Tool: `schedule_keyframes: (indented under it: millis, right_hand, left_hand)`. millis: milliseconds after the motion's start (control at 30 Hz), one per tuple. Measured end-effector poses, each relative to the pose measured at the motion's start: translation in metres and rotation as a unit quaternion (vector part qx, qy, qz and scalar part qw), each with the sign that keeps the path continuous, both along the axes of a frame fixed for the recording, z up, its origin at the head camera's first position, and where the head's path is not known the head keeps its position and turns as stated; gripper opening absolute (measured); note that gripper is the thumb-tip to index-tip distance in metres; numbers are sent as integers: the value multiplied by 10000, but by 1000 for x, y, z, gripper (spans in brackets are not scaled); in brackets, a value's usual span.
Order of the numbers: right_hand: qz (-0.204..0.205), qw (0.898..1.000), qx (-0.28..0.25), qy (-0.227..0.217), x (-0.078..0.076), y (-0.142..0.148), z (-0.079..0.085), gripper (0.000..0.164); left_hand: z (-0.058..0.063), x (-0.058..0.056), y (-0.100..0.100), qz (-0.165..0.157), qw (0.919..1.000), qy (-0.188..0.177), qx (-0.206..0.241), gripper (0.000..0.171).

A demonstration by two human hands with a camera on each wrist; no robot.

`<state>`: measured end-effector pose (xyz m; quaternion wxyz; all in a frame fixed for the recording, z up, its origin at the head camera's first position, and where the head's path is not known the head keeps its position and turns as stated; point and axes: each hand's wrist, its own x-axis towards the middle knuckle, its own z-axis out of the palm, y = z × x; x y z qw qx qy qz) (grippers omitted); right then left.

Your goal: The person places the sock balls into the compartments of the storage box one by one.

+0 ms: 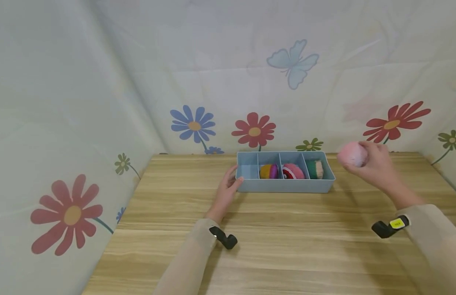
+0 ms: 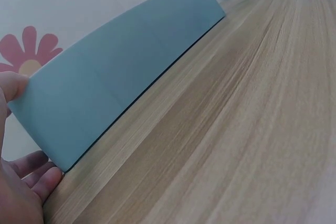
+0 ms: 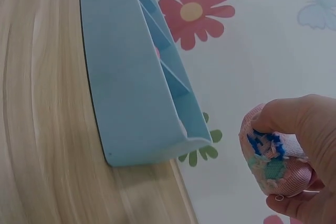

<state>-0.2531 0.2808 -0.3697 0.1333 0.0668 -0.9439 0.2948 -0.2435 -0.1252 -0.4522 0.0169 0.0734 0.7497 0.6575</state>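
Note:
A long light-blue box (image 1: pixel 283 186) with upright dividers stands on the wooden table. My left hand (image 1: pixel 228 188) holds its left end, the thumb over the front corner and the fingers round the side. My right hand (image 1: pixel 377 164) grips a pink knitted ball (image 1: pixel 351 155) in the air, just right of the box. Blue and teal stitches show on the pink ball (image 3: pixel 273 163) in the right wrist view. From the second compartment rightward sit a yellow-and-purple knitted piece (image 1: pixel 268 171), a pink-and-red one (image 1: pixel 294 172) and a green-and-cream one (image 1: pixel 314 169).
The wooden table (image 1: pixel 272 237) reaches back to a white cloth backdrop (image 1: pixel 228 73) printed with flowers and a butterfly. A second cloth wall (image 1: pixel 58 135) borders the table's left side. Each beige sleeve has a small black camera strapped at the wrist.

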Motion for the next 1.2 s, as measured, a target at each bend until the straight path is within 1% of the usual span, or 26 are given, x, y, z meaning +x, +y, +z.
schedule_keyframes:
  millis: [233,500,700,900,1200]
  right_hand:
    - [223,9994,-233,147,-6,-19,2,79]
    - [397,9986,-298,-170,-9,-43,2,78]
    - [566,9976,-385,-134,-13,-59,0,78]
    - [755,9959,-457,-211,-15,-73,-4,77]
    - [876,9948,-503,-117,-19,-92,-6,75]
  left_hand:
    - [0,1,0,-15,10000,-13,-1,54]
    - [-1,0,-1,71,10000,-19,-29,54]
    - [1,0,0,83,9999,-76,-7,53]
    - [-1,-1,1,66,10000,21,-53,54]
    - [-2,-1,0,80,10000,32,-24,53]
